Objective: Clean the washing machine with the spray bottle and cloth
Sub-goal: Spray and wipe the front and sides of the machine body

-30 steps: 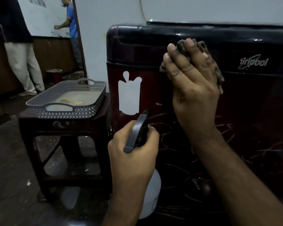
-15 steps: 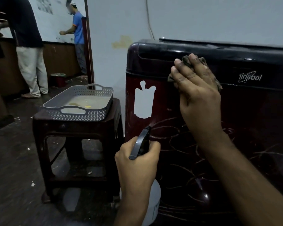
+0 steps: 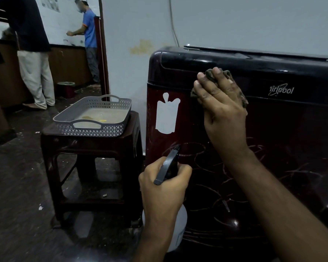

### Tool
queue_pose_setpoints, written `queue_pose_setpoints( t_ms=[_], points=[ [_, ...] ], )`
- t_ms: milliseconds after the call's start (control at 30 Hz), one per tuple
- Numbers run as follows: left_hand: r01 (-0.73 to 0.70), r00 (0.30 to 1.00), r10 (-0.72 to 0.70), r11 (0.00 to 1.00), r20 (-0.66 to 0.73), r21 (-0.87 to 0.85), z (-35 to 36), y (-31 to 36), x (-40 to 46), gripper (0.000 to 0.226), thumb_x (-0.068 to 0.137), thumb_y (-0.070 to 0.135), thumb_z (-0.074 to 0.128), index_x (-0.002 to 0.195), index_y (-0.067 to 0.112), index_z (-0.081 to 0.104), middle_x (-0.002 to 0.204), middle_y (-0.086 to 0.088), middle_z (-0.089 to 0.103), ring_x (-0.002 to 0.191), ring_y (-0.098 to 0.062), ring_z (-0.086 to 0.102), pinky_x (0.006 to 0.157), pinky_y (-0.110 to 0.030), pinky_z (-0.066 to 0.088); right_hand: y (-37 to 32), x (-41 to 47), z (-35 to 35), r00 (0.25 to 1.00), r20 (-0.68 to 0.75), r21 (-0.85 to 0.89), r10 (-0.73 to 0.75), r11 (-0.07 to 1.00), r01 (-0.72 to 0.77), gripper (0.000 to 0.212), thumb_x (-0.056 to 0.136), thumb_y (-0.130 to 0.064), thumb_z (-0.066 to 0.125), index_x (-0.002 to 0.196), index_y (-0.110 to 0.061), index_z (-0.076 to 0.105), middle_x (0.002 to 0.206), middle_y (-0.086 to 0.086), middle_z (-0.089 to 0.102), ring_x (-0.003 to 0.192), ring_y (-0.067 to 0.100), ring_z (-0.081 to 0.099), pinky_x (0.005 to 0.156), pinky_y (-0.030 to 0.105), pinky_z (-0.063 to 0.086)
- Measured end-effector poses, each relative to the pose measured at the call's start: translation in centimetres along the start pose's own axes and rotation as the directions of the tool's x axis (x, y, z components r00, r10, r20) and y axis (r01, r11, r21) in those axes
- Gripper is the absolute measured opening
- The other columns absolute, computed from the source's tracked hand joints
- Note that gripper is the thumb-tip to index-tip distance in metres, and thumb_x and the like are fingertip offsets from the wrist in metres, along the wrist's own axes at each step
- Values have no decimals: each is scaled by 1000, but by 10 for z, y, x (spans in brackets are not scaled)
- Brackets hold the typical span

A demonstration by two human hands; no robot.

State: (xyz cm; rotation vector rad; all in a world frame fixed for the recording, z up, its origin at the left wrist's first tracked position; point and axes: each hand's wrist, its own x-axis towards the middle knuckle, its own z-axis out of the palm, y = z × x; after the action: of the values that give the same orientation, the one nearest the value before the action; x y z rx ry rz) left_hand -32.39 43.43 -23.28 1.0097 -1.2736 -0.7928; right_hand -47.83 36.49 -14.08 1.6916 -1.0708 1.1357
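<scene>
A dark maroon washing machine (image 3: 284, 129) fills the right half of the view, its front covered in swirly scratch marks and a white sticker patch. My right hand (image 3: 222, 108) presses a dark crumpled cloth (image 3: 226, 75) flat against the upper front panel, just below the black top band. Only the cloth's edges show past my fingers. Lower down, my left hand (image 3: 164, 190) grips the neck of a white spray bottle (image 3: 179, 224), whose black trigger head (image 3: 168, 164) points up toward the machine.
A dark plastic stool (image 3: 91, 163) stands left of the machine and carries a grey perforated tray (image 3: 95, 127). Two people stand at the far left by a white wall; a small bin (image 3: 65, 88) sits on the dark floor near them.
The view has swung left and down, so the machine sits further right. My right hand with the cloth stays on the upper front panel and has slid slightly; the left hand still holds the bottle.
</scene>
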Motion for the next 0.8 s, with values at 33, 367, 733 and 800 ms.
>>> queue_pose_setpoints(
  t_ms=[33, 367, 733, 800],
  points=[
    [-2, 1000, 2, 1000, 5, 2, -1, -2, 0, 44, 83, 7, 71, 55, 11, 38, 45, 7, 35, 43, -9, 32, 43, -23, 27, -2, -3, 1, 999, 26, -2, -21, 1000, 21, 44, 98, 7, 60, 139, -8, 63, 149, 5, 56, 148, 28, 40, 121, 51, 33],
    [-6, 1000, 5, 999, -8, -41, -4, -20, -11, 48, 95, 11, 70, 56, 19, 42, 47, 7, 39, 43, -10, 37, 45, -28, 32, -11, -80, -5, 917, 363, -21, -166, 982, 186, 50, 99, 5, 58, 146, -10, 55, 157, 3, 47, 154, 24, 29, 128, 39, 17],
    [-14, 1000, 13, 999, -16, -44, -8, -40, -19, 42, 95, 12, 71, 59, 10, 50, 47, -4, 43, 42, -27, 41, 43, -37, 33, -34, -90, 31, 928, 300, -15, -222, 971, 237, 32, 104, -13, 57, 136, -7, 64, 145, 8, 56, 136, 30, 48, 109, 52, 43],
    [-47, 998, 46, 998, -35, -32, -9, -47, -17, 39, 95, 13, 71, 61, 6, 53, 49, -9, 46, 45, -35, 46, 43, -38, 34, -27, -101, 24, 932, 301, -32, -200, 975, 219, 33, 106, -13, 57, 138, -10, 62, 144, 8, 59, 136, 30, 50, 109, 51, 44]
  ],
)
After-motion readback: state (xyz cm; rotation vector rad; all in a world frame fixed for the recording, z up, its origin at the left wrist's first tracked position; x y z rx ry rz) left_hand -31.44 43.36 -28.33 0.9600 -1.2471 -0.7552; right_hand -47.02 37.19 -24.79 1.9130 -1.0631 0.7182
